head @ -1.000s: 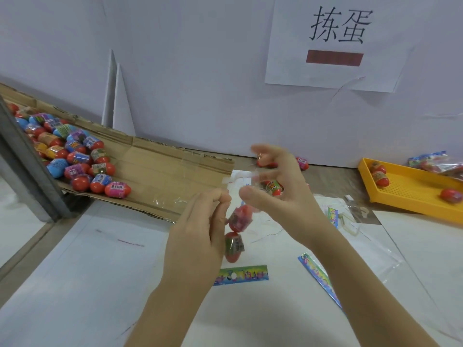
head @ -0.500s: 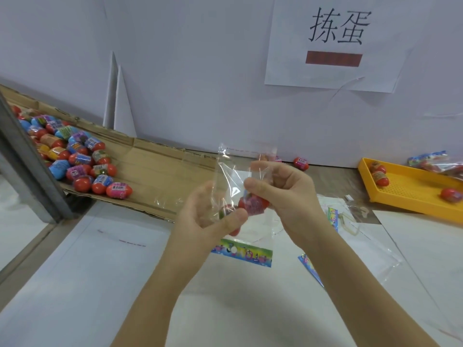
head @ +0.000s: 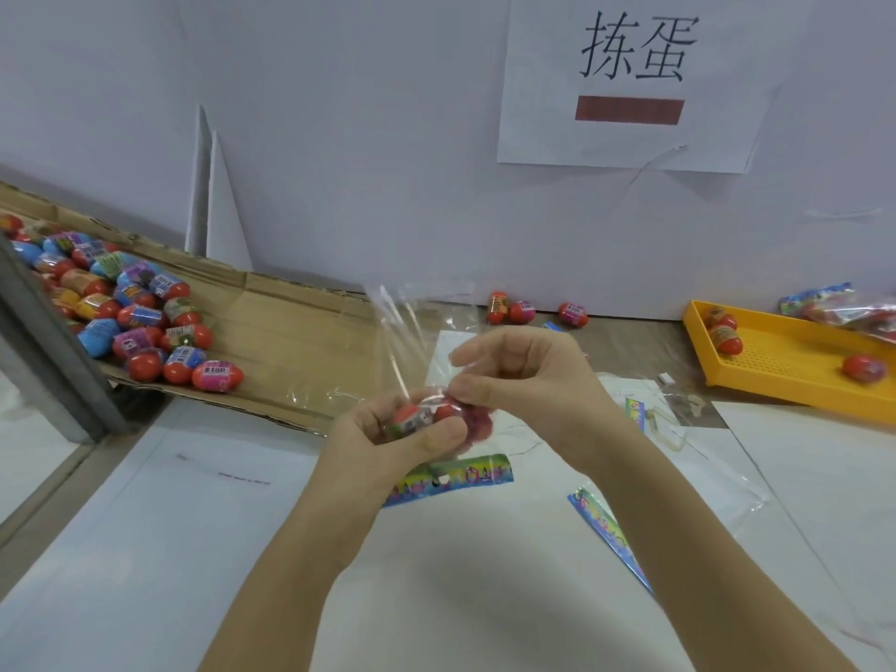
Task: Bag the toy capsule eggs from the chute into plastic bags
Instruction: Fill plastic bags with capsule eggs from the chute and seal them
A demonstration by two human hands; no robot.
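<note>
A clear plastic bag with a colourful header strip stands up between my hands above the white table, its open mouth upward. Red capsule eggs sit in its bottom. My left hand cups the bag's bottom, thumb pressed over the eggs. My right hand pinches the plastic just above the eggs. On the cardboard chute at the left lie several colourful capsule eggs.
A yellow tray at the right holds a few eggs and filled bags. Three loose eggs lie by the back wall. Spare bags with coloured headers lie on the table at my right. A grey post borders the chute.
The bag, hanging from my fingertips a second ago, has been turned mouth-up. My left hand moved under it to cup the eggs, and my right hand came down to pinch the plastic.
</note>
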